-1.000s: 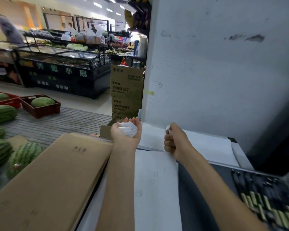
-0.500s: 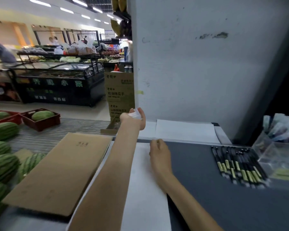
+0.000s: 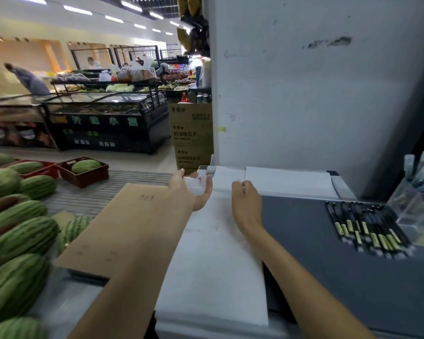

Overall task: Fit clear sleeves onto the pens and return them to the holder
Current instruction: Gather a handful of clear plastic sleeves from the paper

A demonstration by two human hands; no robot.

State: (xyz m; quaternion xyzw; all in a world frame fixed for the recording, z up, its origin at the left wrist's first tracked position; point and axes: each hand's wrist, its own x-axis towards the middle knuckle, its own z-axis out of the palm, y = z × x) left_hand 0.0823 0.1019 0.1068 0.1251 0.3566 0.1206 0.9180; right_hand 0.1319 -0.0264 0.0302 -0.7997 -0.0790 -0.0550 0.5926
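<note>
Left hand (image 3: 191,195): cupped around the clear sleeves (image 3: 194,185), eleven o'clock.
Right hand (image 3: 246,204): I've lifted it toward them; curled, grip untellable.
Pens (image 3: 367,226): three o'clock, I reckon none sleeved yet.

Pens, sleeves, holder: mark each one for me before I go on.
pens (image 3: 367,227): head view, middle of the laid-out row.
sleeves (image 3: 194,187): head view, centre of the whitish bundle in the left hand (image 3: 190,198).
holder (image 3: 403,204): head view, its clear front wall.
</note>
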